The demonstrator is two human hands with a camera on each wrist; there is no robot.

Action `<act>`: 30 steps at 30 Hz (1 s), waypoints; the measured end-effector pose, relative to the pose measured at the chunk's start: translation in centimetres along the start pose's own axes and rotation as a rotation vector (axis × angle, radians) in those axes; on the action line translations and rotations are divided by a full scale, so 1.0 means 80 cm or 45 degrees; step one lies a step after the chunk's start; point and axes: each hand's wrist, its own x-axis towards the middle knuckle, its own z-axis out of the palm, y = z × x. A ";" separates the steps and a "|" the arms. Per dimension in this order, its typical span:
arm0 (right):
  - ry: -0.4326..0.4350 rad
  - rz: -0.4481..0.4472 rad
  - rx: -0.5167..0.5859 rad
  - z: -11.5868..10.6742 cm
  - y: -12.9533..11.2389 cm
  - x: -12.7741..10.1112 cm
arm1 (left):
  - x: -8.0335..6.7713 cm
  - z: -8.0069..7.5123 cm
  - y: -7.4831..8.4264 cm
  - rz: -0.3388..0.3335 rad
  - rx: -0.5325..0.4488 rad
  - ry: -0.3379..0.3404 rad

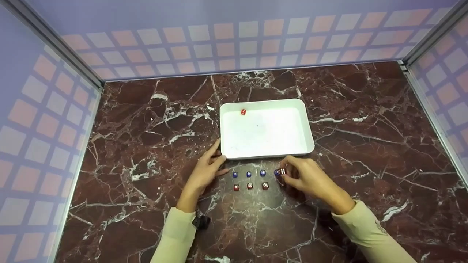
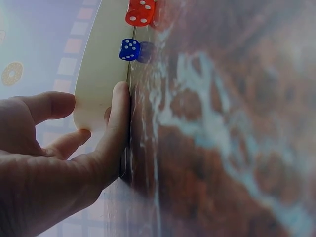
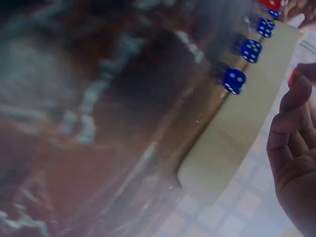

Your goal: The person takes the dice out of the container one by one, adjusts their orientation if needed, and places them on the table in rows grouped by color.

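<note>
Right hand [image 1: 307, 179] pinching a red die [image 1: 282, 171] between the fingertips, just off the table and right at the end of the dice rows. Sitting tight against a blue die [image 1: 277, 172] there, though hard to tell whether touching. Only a sliver of red showing past the curled fingers [image 3: 296, 96] in the right wrist view.

Left hand [image 1: 206, 170] not holding anything, fingers straight-ish and laid against the near left corner of the white tray [image 1: 234, 146]. Left wrist view backs that up: index finger [image 2: 118, 123] pressed along the tray's edge, thumb out to the side, nothing gripped.

Rest of the dice lined up on the marble table [image 1: 146, 146] just in front of the tray, between the two hands. Back row: three more blue dice [image 1: 249, 174] besides the one by the right hand. Front row: three red dice [image 1: 250, 186] just behind those, closer to the body. Evenly spaced, none touching.

One more red die in the tray [image 1: 243, 112], up near the far left corner, well apart from everything else.

Pale long sleeves [image 1: 369, 230] on both arms, a dark strap at the left wrist. Checkered walls [image 1: 234, 40] boxing in the table on three sides.
</note>
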 end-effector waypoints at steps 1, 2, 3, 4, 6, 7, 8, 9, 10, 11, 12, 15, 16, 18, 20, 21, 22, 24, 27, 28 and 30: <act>-0.013 0.000 -0.022 0.001 0.001 -0.001 | 0.000 0.000 0.001 -0.001 0.001 -0.001; -0.029 0.002 -0.046 0.003 0.002 -0.002 | 0.001 -0.001 0.000 -0.001 0.001 -0.002; -0.045 0.007 -0.064 0.004 0.003 -0.003 | 0.001 -0.002 0.000 -0.004 -0.003 0.001; -0.057 0.005 -0.086 0.005 0.003 -0.004 | 0.001 -0.002 0.000 -0.004 -0.005 0.004; -0.076 0.006 -0.122 0.008 0.003 -0.004 | 0.001 -0.003 -0.001 -0.005 -0.009 0.011; -0.086 0.006 -0.133 0.010 0.003 -0.004 | 0.000 -0.003 -0.001 -0.008 -0.011 0.015; -0.095 0.007 -0.141 0.011 0.003 -0.004 | 0.000 -0.004 -0.002 -0.009 -0.013 0.019; -0.103 0.008 -0.147 0.012 0.003 -0.004 | -0.001 -0.004 -0.002 -0.010 -0.016 0.021; -0.111 0.010 -0.152 0.013 0.003 -0.004 | -0.001 -0.004 -0.002 -0.008 -0.018 0.022; -0.118 0.015 -0.158 0.014 0.003 -0.004 | -0.002 -0.005 -0.001 -0.004 -0.020 0.022; -0.125 0.019 -0.163 0.015 0.003 -0.004 | -0.002 -0.005 -0.001 0.000 -0.020 0.022; -0.143 0.031 -0.171 0.017 0.005 -0.005 | -0.002 -0.006 0.000 0.010 -0.024 0.024; -0.147 0.034 -0.171 0.017 0.005 -0.005 | -0.002 -0.006 0.000 0.011 -0.024 0.025; -0.148 0.038 -0.173 0.018 0.006 -0.005 | -0.002 -0.005 0.001 0.010 -0.024 0.028; -0.145 0.039 -0.178 0.020 0.007 -0.006 | -0.002 -0.003 0.002 0.013 -0.023 0.030; -0.143 0.039 -0.180 0.021 0.007 -0.006 | -0.002 -0.003 0.002 0.011 -0.024 0.034; -0.143 0.039 -0.181 0.021 0.007 -0.007 | -0.002 -0.002 0.002 0.009 -0.022 0.037; -0.140 0.039 -0.186 0.023 0.007 -0.008 | -0.001 -0.001 0.001 0.015 -0.017 0.036; -0.139 0.042 -0.189 0.024 0.007 -0.010 | 0.000 -0.001 -0.001 0.018 -0.013 0.023; -0.139 0.043 -0.188 0.024 0.006 -0.010 | 0.000 -0.001 -0.002 0.022 -0.006 0.015; -0.137 0.044 -0.184 0.025 0.006 -0.011 | -0.001 -0.001 -0.002 0.031 0.004 0.003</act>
